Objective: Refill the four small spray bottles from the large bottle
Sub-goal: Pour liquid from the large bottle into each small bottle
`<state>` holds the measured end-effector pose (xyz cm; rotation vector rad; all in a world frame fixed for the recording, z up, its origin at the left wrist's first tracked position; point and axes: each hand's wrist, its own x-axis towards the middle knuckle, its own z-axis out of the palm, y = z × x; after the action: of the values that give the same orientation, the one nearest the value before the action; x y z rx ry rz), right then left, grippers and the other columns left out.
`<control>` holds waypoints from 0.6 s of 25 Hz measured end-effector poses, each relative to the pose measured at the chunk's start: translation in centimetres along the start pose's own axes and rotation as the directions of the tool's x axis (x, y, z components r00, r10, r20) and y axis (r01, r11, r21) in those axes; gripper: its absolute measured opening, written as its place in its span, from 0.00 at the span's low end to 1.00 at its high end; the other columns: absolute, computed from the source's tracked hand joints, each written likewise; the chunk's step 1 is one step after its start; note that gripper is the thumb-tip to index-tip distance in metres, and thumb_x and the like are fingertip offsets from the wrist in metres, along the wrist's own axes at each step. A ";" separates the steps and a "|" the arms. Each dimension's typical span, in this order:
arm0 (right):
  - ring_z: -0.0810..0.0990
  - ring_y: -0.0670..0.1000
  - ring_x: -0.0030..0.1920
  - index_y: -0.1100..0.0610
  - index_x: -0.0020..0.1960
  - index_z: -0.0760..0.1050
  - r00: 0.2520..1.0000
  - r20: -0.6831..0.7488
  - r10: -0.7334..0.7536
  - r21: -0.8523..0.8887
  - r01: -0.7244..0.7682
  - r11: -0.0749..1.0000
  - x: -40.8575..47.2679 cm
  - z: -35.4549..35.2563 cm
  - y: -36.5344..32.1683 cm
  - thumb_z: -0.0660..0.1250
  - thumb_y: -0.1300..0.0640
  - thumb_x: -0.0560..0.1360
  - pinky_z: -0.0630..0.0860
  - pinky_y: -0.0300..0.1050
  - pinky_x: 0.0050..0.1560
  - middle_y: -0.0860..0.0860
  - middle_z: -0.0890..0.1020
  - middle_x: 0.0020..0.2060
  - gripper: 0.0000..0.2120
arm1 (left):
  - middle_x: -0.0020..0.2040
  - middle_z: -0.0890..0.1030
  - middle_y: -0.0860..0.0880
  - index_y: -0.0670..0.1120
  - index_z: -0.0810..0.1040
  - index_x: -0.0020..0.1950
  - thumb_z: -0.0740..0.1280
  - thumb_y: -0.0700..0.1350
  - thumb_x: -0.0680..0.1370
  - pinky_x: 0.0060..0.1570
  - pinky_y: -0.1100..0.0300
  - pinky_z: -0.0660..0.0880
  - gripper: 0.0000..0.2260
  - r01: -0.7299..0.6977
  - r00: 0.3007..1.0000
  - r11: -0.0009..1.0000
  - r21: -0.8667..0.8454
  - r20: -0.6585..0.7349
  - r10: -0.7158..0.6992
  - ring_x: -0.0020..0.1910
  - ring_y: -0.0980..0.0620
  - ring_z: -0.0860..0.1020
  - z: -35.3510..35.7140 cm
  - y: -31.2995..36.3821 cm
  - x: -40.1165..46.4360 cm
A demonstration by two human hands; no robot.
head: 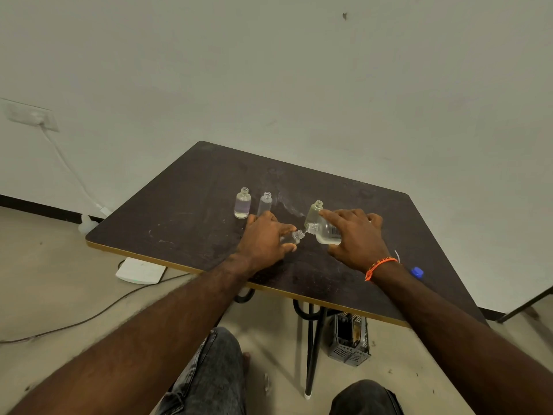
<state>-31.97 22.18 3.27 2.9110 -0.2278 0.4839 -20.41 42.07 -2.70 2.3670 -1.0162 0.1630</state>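
Clear large bottle [327, 233], light, slick, gripped round its body by right hand [356, 238], tips at worktop [185, 211] centre, mouth at 9 o'clock toward small bottle [294, 236] pinched in left hand [264, 238].

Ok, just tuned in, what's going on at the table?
A person is refilling small bottles. The right hand tips the large bottle, its mouth at the neck of a small bottle held by the left hand. Three other small bottles stand uncapped on the table behind the hands. A blue cap lies at the right.
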 end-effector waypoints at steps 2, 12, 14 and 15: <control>0.69 0.53 0.67 0.42 0.76 0.63 1.000 -0.001 -0.002 -0.001 0.002 1.000 0.1 -0.1 0.0 0.73 0.45 0.70 0.58 0.57 0.63 0.47 0.75 0.68 0.37 | 0.62 0.80 0.51 0.57 0.77 0.73 0.73 0.59 0.78 0.68 0.49 0.62 0.24 0.008 1.000 1.000 -0.007 0.005 -0.008 0.64 0.52 0.71 0.0 -0.1 0.0; 0.70 0.53 0.67 0.41 0.75 0.63 1.000 -0.012 -0.011 -0.012 0.011 1.000 0.1 -0.2 -0.2 0.73 0.44 0.70 0.59 0.57 0.63 0.47 0.75 0.68 0.37 | 0.62 0.79 0.51 0.56 0.77 0.73 0.73 0.59 0.78 0.66 0.50 0.60 0.24 0.010 1.000 1.000 -0.012 -0.006 -0.010 0.64 0.53 0.70 0.1 -0.2 0.0; 0.70 0.53 0.66 0.41 0.75 0.63 1.000 -0.015 -0.012 -0.016 0.012 1.000 0.2 -0.2 -0.2 0.72 0.44 0.70 0.60 0.57 0.63 0.47 0.76 0.67 0.36 | 0.62 0.79 0.51 0.56 0.77 0.73 0.73 0.59 0.78 0.66 0.51 0.60 0.24 0.006 1.000 1.000 -0.013 -0.009 -0.006 0.64 0.53 0.70 0.1 -0.3 0.0; 0.71 0.53 0.66 0.41 0.75 0.63 1.000 -0.014 -0.013 -0.014 0.013 1.000 0.2 -0.2 -0.2 0.72 0.44 0.70 0.59 0.57 0.63 0.47 0.76 0.67 0.36 | 0.62 0.79 0.51 0.56 0.77 0.73 0.73 0.59 0.78 0.66 0.51 0.60 0.24 0.004 1.000 1.000 -0.014 -0.011 -0.004 0.64 0.53 0.70 0.1 -0.4 0.0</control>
<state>-31.80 22.42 3.48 2.8926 -0.2089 0.4990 -20.18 42.24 -3.00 2.3525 -1.0039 0.1671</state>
